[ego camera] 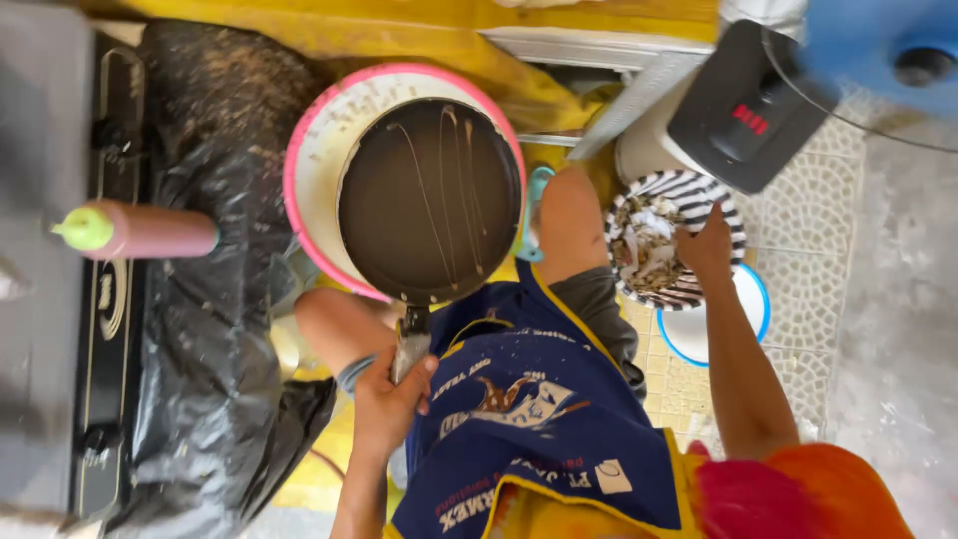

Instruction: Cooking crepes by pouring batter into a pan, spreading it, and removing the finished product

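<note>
Down there, your left hand (387,399) was wrapped tight around the handle of a round dark frying pan (429,200). The handle had something pale wound around it. The pan was held out flat in front of your knees, over a big white tub with a pink rim (309,150). Thin pale lines ran across the dark inside of the pan, like drips.

Your right hand (707,245) reached out to the other side. Its fingers were curled over the edge of a bowl with black and white stripes (624,215). The bowl was full of small brown and white scraps. Just under it sat a white bowl with a blue rim (753,309), on the patterned tile floor (818,230). A black and white machine with a red display (728,110) stood right behind the striped bowl, and a blue fan (888,50) was above it in the corner.

You wore a dark blue apron (539,429) with yellow trim, and your bare knees poked out on each side of it.

On your left lay a crumpled black plastic sheet (200,329) with crumbs on it. Beside it was a stove (100,299), and a pink squeeze bottle with a green tip (140,230) showed over it.
</note>
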